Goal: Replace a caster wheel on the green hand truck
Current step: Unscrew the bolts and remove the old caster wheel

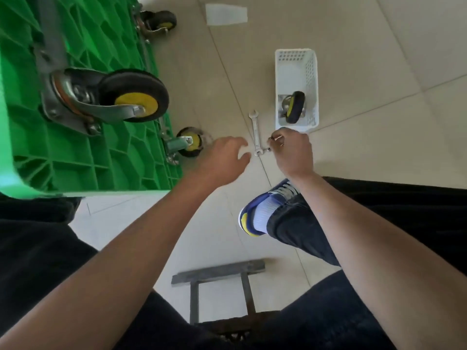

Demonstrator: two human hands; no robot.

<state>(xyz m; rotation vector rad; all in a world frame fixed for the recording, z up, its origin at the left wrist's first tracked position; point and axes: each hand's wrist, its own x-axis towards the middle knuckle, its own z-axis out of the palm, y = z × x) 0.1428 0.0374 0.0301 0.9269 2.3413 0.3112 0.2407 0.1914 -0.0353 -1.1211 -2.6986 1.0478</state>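
The green hand truck (pixel 83 157) stands on its side at the left, its ribbed underside facing me. A large black and yellow caster (pixel 134 97) is mounted near me, a smaller one (pixel 189 142) sits low by the floor and a third (pixel 159 20) is at the far end. A silver open-end wrench (pixel 255 130) lies on the tiles. My right hand (pixel 293 152) pinches small metal hardware (pixel 274 138) just right of the wrench, and a bolt (pixel 266 149) lies beside its lower end. My left hand (pixel 225 160) hovers open left of the wrench, holding nothing.
A white perforated basket (pixel 297 72) behind the wrench holds a spare caster (pixel 294 107). A white sheet (pixel 226 13) lies on the floor at the back. My blue shoe (pixel 265 208) and dark trouser legs are near; a dark metal stool frame (pixel 219 276) stands below me.
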